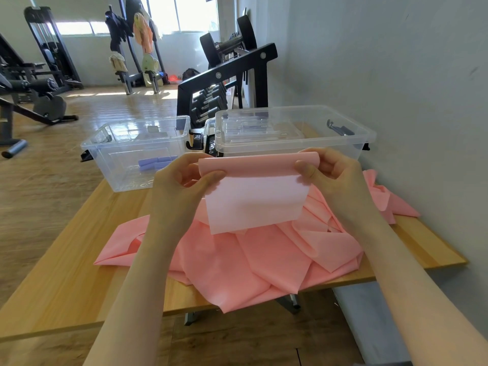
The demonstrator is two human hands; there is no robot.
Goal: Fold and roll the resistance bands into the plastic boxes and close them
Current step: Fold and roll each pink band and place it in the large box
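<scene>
Now both hands' fingers (211,178) pinch the pink band's (253,196) folded top.

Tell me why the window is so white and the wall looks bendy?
Head view: sunlight overexposes the window and glares on the floor; the wide-angle lens curves the wall and table edge; the pink band looks washed pale.

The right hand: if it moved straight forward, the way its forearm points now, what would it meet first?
Most likely the lidded clear box, just beyond the right hand, which pinches the pink band. The depth between them is unclear from one view.
</scene>
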